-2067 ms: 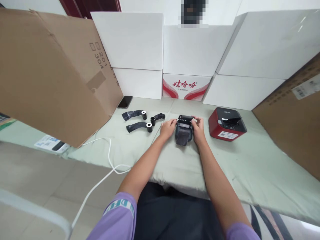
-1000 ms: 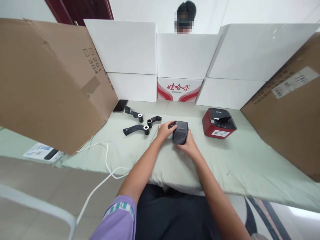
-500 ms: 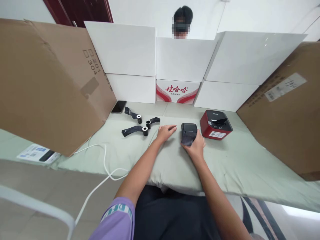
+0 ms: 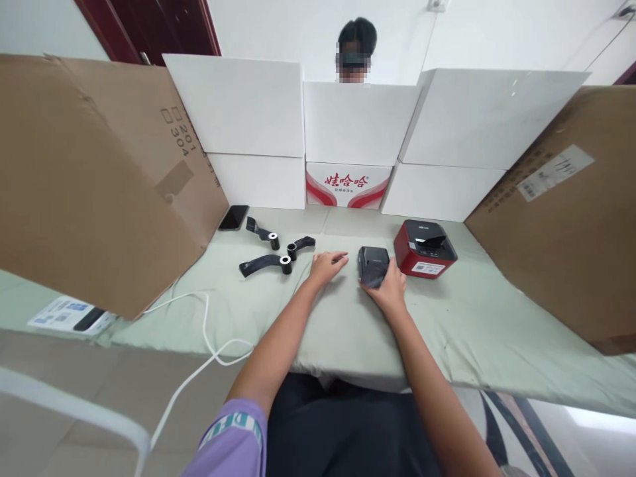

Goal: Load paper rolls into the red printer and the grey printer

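Note:
A small black label printer (image 4: 372, 262) sits on the pale green cloth (image 4: 477, 331), lid closed. My right hand (image 4: 388, 289) grips its near end, fingers wrapped round the body. My left hand (image 4: 325, 266) lies flat on the cloth just left of the printer, fingers stretched out and holding nothing. A red and black printer (image 4: 424, 248) stands right of the black one. Three black ribbon rolls with loose tails (image 4: 278, 248) lie left of my left hand.
A black phone (image 4: 233, 217) lies at the back left. White boxes (image 4: 358, 126) wall the back, with a person's head above them. Big cardboard sheets lean at left (image 4: 99, 172) and right (image 4: 561, 212). A white cable (image 4: 203, 331) trails off the left edge.
The black printer's lid went from open to closed. My right hand slid it rightward toward the red printer. My left hand let go and now rests flat on the cloth.

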`<state>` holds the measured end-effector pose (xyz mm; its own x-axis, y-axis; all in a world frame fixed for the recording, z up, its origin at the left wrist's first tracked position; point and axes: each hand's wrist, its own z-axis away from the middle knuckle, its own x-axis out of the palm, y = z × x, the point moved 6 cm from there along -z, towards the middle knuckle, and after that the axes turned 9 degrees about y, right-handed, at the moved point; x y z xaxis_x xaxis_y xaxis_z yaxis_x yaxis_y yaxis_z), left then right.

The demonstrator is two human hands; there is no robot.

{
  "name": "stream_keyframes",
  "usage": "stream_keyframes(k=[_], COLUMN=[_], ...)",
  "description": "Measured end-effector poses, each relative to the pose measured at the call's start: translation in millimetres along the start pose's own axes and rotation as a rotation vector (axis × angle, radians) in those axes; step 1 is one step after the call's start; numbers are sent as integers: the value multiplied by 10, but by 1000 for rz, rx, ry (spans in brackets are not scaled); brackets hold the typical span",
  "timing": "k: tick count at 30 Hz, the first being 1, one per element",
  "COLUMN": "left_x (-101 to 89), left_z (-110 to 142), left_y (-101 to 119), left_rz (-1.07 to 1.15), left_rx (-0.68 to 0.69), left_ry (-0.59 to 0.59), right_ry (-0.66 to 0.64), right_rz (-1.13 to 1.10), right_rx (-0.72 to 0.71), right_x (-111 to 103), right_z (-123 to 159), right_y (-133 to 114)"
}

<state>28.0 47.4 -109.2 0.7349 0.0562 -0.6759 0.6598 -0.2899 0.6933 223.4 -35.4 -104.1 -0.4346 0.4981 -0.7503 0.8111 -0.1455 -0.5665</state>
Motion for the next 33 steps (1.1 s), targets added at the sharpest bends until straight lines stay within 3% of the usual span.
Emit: stream_keyframes(k=[5,8,11,15,17,19,22,24,28,33], left_x=[-1,-5,-11,-16,-16,-20,-24,12,192,387], left_z=[2,4,10,12,13,19,48,80,139,49], left_y=[11,14,20,32,38,48,89,152,320,405], left_rz=[9,8,16,14,12,12,-1,-17,-30,-16], left_rx=[7,-1,-7,-2,1,8,45,116,308,354], left_ry=[2,1,-1,3,3,2,-10,-64,-217,-284], right_ry=[-99,-79,84,494,630,630,517,489,545,620], right_rz=[-95,-225,-310,-217,-139,-101,-92,-93,-98,-127], right_rx=[-101,-143,-90,8,32,69,134,109,17,-2], right_x=[-147,-269,-464,-807,-896,-876,-742,-671,-609,-623], right_z=[48,75,46,-118,-264,-454,-695,-772,-800,-818], right_y=[150,261,392,547,581,610,649,641,638,716])
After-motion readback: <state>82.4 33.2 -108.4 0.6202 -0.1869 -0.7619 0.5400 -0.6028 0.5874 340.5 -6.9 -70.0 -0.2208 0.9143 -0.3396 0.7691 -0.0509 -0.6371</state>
